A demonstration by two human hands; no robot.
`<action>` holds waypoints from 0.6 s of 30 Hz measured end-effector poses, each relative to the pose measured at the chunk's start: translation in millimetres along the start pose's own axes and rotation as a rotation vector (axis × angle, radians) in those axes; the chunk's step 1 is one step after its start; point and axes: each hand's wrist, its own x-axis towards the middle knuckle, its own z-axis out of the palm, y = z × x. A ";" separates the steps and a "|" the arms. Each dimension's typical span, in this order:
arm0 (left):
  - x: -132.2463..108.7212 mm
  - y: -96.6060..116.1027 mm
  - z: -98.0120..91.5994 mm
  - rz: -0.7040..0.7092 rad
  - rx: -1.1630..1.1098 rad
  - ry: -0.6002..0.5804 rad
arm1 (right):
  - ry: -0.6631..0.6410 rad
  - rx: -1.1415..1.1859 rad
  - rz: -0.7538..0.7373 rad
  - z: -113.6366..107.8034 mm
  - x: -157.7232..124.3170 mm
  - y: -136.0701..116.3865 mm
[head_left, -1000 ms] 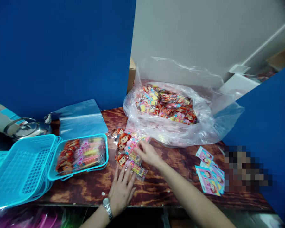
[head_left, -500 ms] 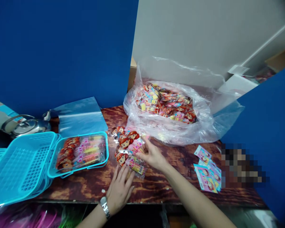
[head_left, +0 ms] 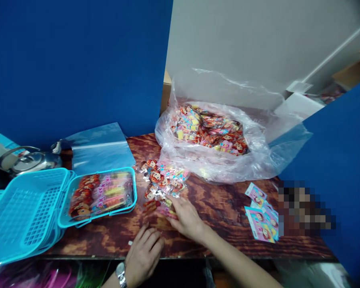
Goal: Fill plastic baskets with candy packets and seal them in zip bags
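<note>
Glossy, crinkly clear-plastic doll-face candy packets (head_left: 162, 182) lie on a varnished, mottled brown wooden tabletop (head_left: 225, 204). At their 1 o'clock is a thin, shiny transparent plastic bag (head_left: 258, 160). At 9 is a smooth turquoise plastic lattice basket (head_left: 21, 212), at 10 a polished metal kettle (head_left: 30, 160), and at 4 printed paper cards (head_left: 262, 220).

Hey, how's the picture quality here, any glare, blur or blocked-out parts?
Head view: dim and soft overall; glare streaks on the clear plastic bag; the packets touching the right hand look smeared; a pixelated block hides part of the table at its right end.
</note>
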 end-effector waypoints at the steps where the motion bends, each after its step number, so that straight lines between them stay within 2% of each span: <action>1: 1.3 0.0 1.3 -0.002 0.009 0.002 | -0.002 0.034 -0.013 -9.5 10.4 5.3; 4: 8.3 -0.6 3.4 0.010 0.068 -0.011 | -0.014 0.056 0.018 -34.7 41.7 21.0; 7: 15.5 -1.7 1.5 0.010 0.115 -0.023 | -0.070 0.042 0.088 -40.7 53.0 24.9; 9: 16.6 -1.4 -0.5 -0.009 0.095 0.004 | -0.089 0.007 0.097 -28.0 43.8 17.0; 12: 11.4 2.0 -2.9 -0.019 0.024 0.040 | -0.019 -0.143 0.073 8.2 15.8 -2.8; 15: 3.8 7.5 -5.9 0.006 -0.006 0.049 | 0.024 -0.272 -0.019 38.8 -9.9 -15.1; 18: -0.7 11.5 -10.8 0.070 -0.025 0.054 | 0.012 -0.239 -0.178 43.1 -23.2 -13.4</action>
